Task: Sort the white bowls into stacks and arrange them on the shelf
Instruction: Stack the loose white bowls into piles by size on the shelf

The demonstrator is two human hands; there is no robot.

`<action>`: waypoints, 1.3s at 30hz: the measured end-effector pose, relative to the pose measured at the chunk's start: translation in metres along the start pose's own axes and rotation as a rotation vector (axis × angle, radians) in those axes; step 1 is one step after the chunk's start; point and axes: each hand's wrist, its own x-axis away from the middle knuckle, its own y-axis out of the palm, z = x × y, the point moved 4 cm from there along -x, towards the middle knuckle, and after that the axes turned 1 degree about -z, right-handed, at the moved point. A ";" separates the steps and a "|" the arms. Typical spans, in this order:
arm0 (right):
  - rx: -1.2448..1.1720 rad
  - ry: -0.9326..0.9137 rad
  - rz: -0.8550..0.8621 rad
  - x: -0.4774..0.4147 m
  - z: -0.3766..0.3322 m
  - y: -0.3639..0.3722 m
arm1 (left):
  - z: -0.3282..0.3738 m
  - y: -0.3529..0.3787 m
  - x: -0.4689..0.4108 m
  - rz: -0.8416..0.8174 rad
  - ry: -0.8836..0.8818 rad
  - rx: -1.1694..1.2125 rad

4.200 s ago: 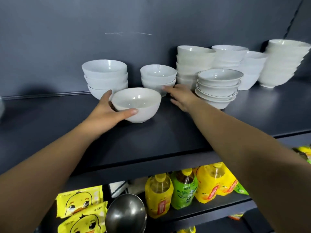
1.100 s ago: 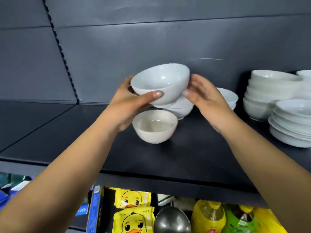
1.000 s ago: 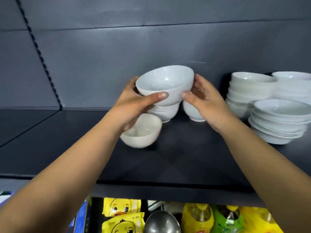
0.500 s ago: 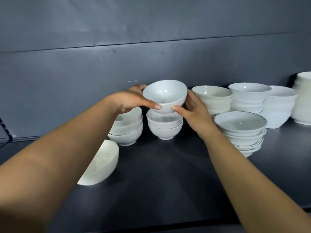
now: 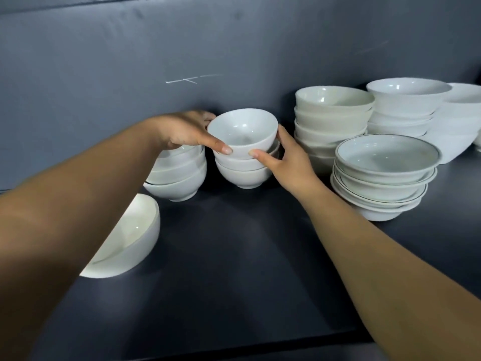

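Head view, dark shelf. Both hands hold one small white bowl at the top of the short middle stack, which stands near the back panel. Left grip: thumb pressed on the bowl's near wall, fingers curled round its far left rim, grasping the bowl. Right grip: thumb on the near lower wall, fingers wrapped along the right side, also grasping the bowl. The bowl leans slightly and its base rests in the bowl beneath; cannot tell whether it is fully seated. Just left of this stack stands another stack of white bowls, partly hidden under the left wrist. A single larger bowl sits apart at front left, half covered by the left forearm. To the right: a cream stack, a stack of shallow line-rimmed bowls in front of it, and taller white stacks behind. A pale scratch marks the panel.
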 end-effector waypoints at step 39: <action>0.020 0.089 -0.599 0.105 -0.075 0.140 | -0.140 0.054 0.217 0.514 0.011 0.568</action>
